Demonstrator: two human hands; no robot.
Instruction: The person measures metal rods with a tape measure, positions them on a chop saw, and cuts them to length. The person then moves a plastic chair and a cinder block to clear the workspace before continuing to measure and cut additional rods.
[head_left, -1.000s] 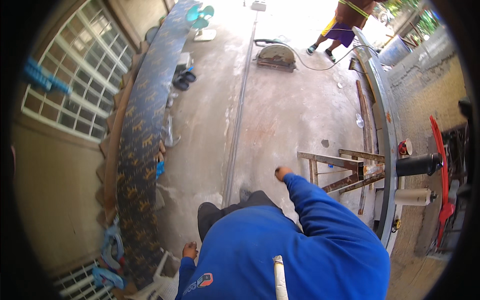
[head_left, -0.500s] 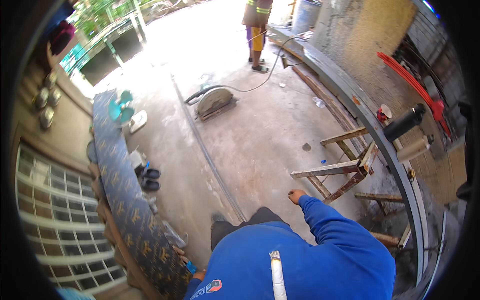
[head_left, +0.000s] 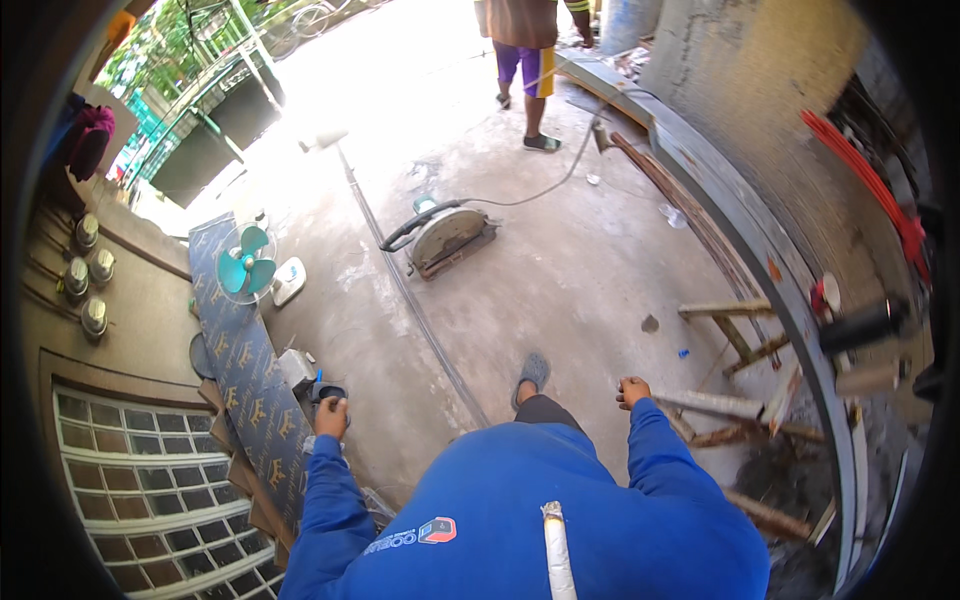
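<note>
Here: left hand (head_left: 331, 416) clenched, empty | right hand (head_left: 633, 391) fisted near wooden trestle (head_left: 735, 405), long axis left-right

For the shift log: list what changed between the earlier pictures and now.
The view swung left, bringing the cut-off saw and fan closer. The left hand now shows beside the patterned board. The right hand stays fisted by the wooden trestle; neither holds anything.
</note>
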